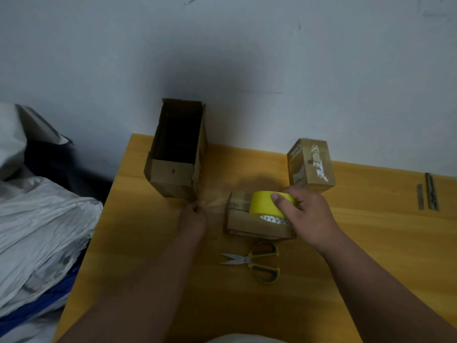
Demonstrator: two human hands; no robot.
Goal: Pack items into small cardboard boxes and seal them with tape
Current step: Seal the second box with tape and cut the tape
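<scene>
Wooden counter (371, 243): yellow-orange surface, set against a pale wall (247, 45).

Heap of white and blue sheeting (37, 231): off the counter's left edge.

Tall open cardboard box (176, 149): at the far left of the counter, top flaps up, interior dark, contents not discernible.

Small sealed cardboard box (310, 165): upright at the far right-centre, close to the wall, with torn white label remnants on its front face.

Small flat cardboard box (247, 224): at counter centre, between the two hands, lid closed, clear tape across its left end.

Yellow tape roll (265, 203): standing on edge on top of the flat box, white core visible below.

Right hand (309, 216): grip closed around the tape roll, fingers curled over its right side and thumb on its face.

Left hand (194, 219): left of the flat box, near the base of the tall box, grip pinching the free end of a clear tape strip (214, 205) stretched from the roll.

Scissors (254, 261): yellow-grey handles, lying flat just nearer than the flat box, blades slightly apart and pointing left, untouched by either hand.

Two narrow metal strips (429, 194): side by side at the far right of the counter.
</scene>
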